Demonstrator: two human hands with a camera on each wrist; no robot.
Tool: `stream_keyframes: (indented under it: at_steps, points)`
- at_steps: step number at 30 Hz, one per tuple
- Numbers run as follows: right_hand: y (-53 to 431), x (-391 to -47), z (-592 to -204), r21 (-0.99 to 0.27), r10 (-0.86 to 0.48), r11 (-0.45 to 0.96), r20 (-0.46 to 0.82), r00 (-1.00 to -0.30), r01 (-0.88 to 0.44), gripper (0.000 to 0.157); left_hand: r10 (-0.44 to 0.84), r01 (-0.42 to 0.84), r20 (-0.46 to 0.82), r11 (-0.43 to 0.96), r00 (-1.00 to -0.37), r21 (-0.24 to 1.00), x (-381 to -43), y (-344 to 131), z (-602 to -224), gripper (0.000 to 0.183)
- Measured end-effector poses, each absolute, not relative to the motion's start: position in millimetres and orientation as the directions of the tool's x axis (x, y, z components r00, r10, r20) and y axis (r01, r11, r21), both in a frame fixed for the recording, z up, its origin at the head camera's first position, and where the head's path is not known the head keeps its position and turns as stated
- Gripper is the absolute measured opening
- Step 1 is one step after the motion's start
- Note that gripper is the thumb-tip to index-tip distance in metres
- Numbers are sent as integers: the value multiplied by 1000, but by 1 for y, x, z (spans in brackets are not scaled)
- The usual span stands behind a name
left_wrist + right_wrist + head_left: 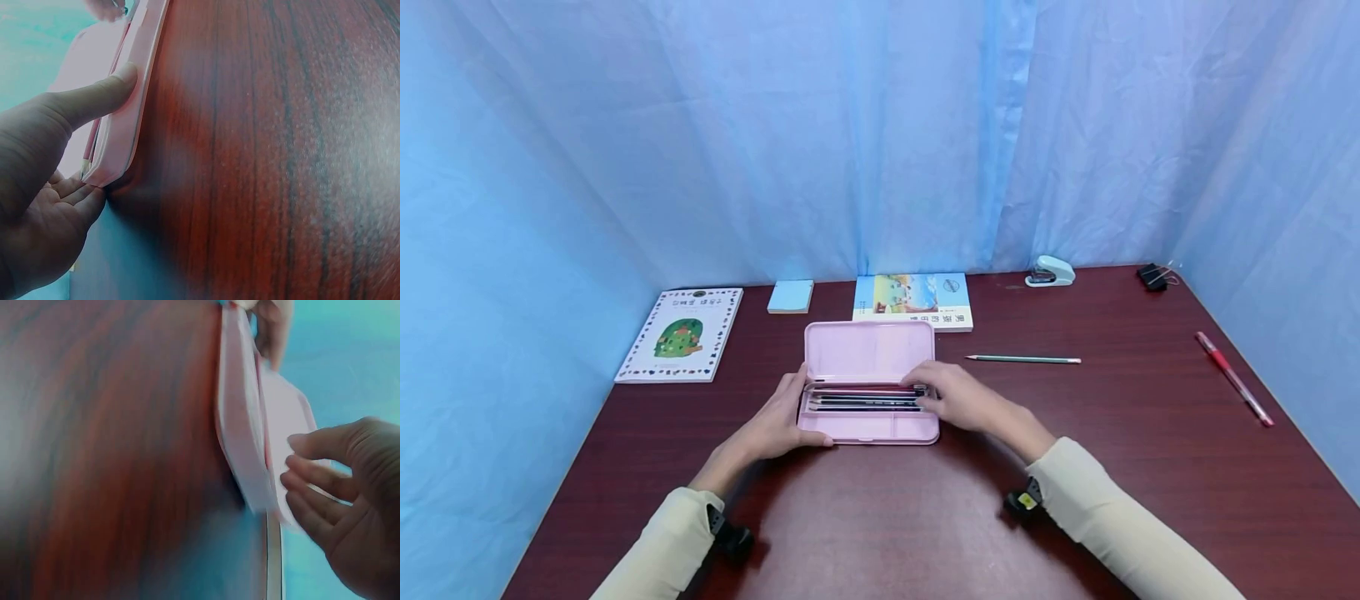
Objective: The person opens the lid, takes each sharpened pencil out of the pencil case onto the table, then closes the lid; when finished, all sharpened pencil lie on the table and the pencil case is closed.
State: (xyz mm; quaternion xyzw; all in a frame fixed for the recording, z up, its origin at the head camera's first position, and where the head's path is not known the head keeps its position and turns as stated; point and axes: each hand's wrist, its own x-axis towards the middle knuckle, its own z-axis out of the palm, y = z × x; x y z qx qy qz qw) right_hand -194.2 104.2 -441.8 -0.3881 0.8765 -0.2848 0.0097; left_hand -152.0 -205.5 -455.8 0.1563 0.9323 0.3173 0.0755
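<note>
A pink pencil case point(847, 429) lies opened on the table, its lid point(871, 350) tilted back. Several pencils point(857, 401) lie side by side in its rear compartment. My left hand point(775, 423) grips the case's left end; in the left wrist view the thumb point(103, 97) presses the front wall and the other fingers curl behind the end. My right hand point(958, 397) hovers over the right end of the pencils with loosely bent fingers. In the right wrist view these fingers point(312, 487) show nothing between them.
A green pencil point(1022, 359) lies right of the case, and a red pen point(1234, 379) farther right. Behind stand a stapler point(1051, 271) and a black binder clip point(1153, 277). Books point(917, 302) and a sticky-note pad point(790, 296) lie along the back; another book point(679, 333) lies left.
</note>
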Motion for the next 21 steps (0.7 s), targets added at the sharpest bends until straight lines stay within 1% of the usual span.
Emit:
stream_keyframes:
  at_steps: [2,4,6,10,17,21]
  points:
    - [94,-191,-443,-475,-706,553,170,-688,-685,27,339,242,-41,748,-940,618,-152,-205,-456,122]
    - [88,-188,-444,-447,-703,581,145,-696,-680,26,338,242,-42,748,-940,618,-152,-205,-455,122]
    - [85,-187,-446,-431,-693,598,147,-706,-676,25,336,238,-44,749,-941,619,-152,-206,-454,123]
    - [81,-188,-448,-442,-677,604,153,-720,-663,21,331,233,-49,752,-942,617,-152,-206,-452,123]
    - [80,-190,-453,-427,-683,594,179,-708,-681,17,330,236,-41,752,-943,615,-152,-206,-453,122]
    - [89,-190,-453,-484,-664,556,230,-711,-676,16,334,242,-38,752,-942,613,-151,-205,-454,123]
